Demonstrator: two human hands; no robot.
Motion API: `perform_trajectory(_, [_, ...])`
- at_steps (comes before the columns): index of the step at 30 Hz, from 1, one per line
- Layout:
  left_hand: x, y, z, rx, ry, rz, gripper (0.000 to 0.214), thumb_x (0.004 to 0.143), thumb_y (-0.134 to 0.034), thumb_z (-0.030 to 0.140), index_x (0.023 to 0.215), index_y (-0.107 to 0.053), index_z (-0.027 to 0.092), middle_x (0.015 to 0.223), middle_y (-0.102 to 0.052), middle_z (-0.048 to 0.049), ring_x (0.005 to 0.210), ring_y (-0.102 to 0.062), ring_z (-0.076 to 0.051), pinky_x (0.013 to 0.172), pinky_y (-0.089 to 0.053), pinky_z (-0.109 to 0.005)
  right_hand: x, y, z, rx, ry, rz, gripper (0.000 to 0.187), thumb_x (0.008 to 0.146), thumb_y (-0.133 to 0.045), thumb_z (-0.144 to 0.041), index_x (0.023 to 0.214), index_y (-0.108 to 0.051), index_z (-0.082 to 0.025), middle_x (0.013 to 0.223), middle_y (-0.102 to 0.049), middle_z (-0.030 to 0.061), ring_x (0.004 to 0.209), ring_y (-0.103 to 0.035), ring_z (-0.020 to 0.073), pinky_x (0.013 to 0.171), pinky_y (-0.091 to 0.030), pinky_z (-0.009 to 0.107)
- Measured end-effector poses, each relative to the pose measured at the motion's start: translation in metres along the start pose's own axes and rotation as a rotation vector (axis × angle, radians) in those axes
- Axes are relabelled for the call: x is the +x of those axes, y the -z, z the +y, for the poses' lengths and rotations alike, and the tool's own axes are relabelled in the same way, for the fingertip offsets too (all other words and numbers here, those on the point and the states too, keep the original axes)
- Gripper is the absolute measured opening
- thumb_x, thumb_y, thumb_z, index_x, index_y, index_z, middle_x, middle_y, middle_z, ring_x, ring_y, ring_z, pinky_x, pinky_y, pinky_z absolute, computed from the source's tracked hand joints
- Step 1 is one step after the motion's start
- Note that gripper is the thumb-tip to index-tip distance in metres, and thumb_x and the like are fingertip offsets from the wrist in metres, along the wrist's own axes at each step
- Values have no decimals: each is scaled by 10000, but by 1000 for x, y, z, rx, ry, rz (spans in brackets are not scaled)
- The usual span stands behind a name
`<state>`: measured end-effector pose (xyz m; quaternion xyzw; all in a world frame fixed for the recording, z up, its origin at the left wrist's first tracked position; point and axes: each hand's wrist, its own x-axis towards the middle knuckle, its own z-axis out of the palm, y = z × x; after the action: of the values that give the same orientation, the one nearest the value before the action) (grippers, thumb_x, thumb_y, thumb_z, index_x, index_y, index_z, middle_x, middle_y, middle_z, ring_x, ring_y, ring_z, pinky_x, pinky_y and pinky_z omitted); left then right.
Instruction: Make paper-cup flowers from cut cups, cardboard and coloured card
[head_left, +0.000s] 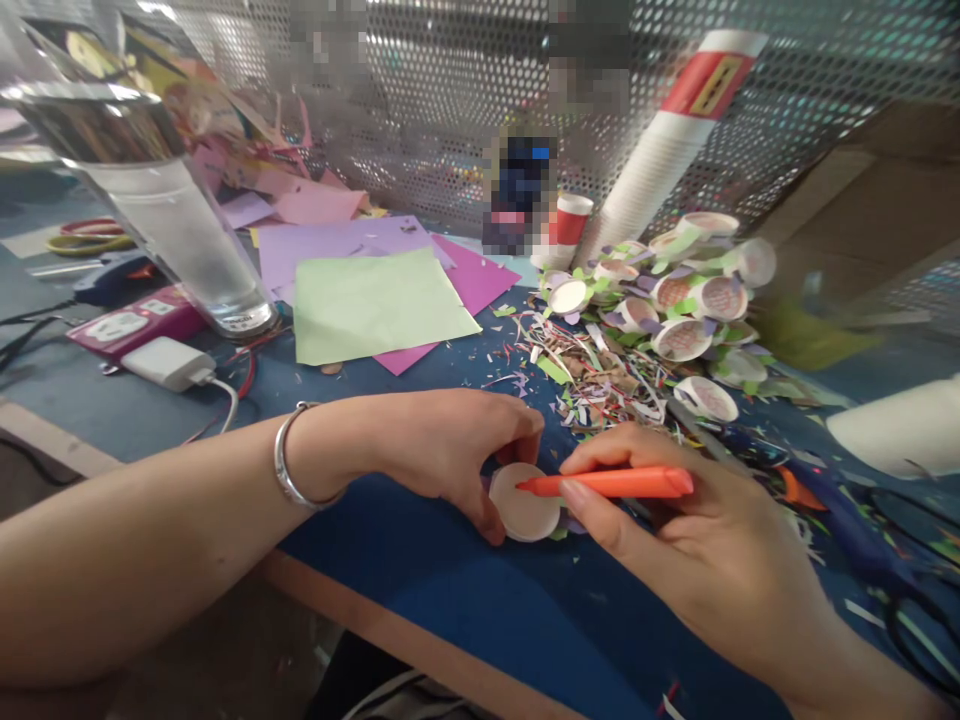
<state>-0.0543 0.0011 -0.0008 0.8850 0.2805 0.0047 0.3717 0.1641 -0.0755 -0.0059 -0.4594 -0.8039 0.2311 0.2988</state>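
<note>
Left hand [442, 445] is pinching a small white disc [523, 503] by its left edge, thumb under and fingertips curled over the top, holding it flat on the blue table [450, 610]. Right hand [697, 545] is closed around an orange marker [611, 484] (regular pen grip), tip touching the disc just right of that pinch. Just beyond both grips is a mess of paper scraps [592, 375], with decorated cups [682, 300] piled behind it. A green sheet [375, 305] lies well beyond the left hand.

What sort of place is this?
Probably a craft worktable: coloured paper sheets, paper scraps, and the right hand holding an orange marker to a white disc in the left hand.
</note>
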Motion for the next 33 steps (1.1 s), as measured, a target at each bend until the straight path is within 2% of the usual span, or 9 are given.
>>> perform_trajectory(13, [-1,2,2,20,-2,-18,478,646,-893,371,975,-592,199,959,-594,11,853,-552,-165,672,-377,-268,-2,-1,-2,14,10,-66,82,950,-605,-235,884,-645,-262,801,-704,-38,704,-671,129,593,-478,232])
perform_trajectory(25, [-2,3,3,27,9,-33,478,659,-895,362,985,-588,198,964,-600,4,837,-552,-163,649,-371,-265,1,6,-6,1,13,-127,113,938,-600,-266,831,-636,-254,739,-682,-22,635,-646,138,514,-465,234])
perform_trajectory(33, [-1,2,3,18,17,-25,489,640,-897,372,975,-588,195,976,-609,1,830,-554,-158,664,-393,-261,0,11,-1,-82,41,-72,142,931,-583,-235,793,-616,-246,695,-662,-30,588,-634,124,497,-459,223])
